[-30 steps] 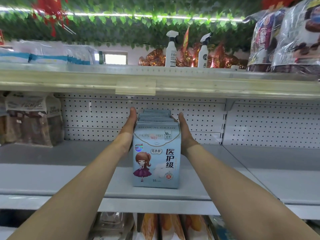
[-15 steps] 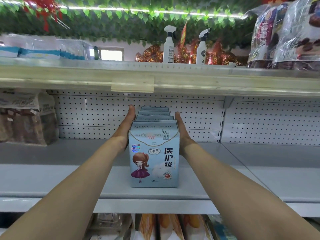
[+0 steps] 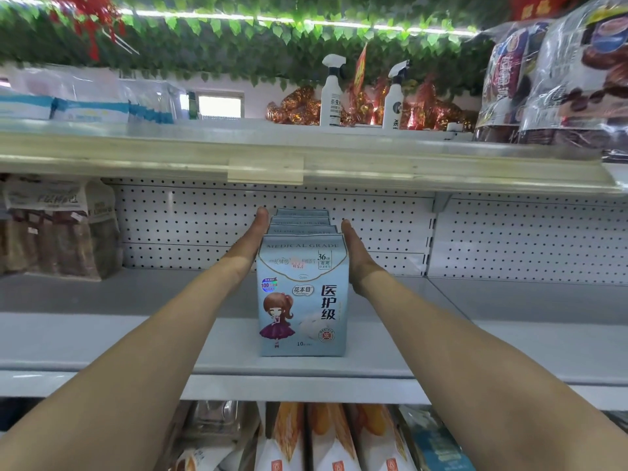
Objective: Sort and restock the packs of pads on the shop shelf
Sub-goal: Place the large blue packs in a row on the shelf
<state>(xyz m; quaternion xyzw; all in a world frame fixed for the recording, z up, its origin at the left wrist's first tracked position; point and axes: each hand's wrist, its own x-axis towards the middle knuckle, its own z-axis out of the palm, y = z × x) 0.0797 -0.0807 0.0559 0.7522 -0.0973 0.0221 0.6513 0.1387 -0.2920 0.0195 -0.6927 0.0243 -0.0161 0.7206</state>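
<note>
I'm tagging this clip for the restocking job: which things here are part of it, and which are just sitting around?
Part of the job: row of pad packs on the middle shelf; left hand and right hand, fingers straight, flanking it.
Lying about: spray bottles and snack bags on the top shelf; brown bags at left; packets below.

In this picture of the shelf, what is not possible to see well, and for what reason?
All in the head view:
1. Back packs: only their tops show; the front pack hides the rest.
2. Shelf label: blurred, unreadable.
3. Bags below: cut by the bottom edge.
4. Palms of left hand and right hand: turned toward the packs, so contact is unsure.
</note>
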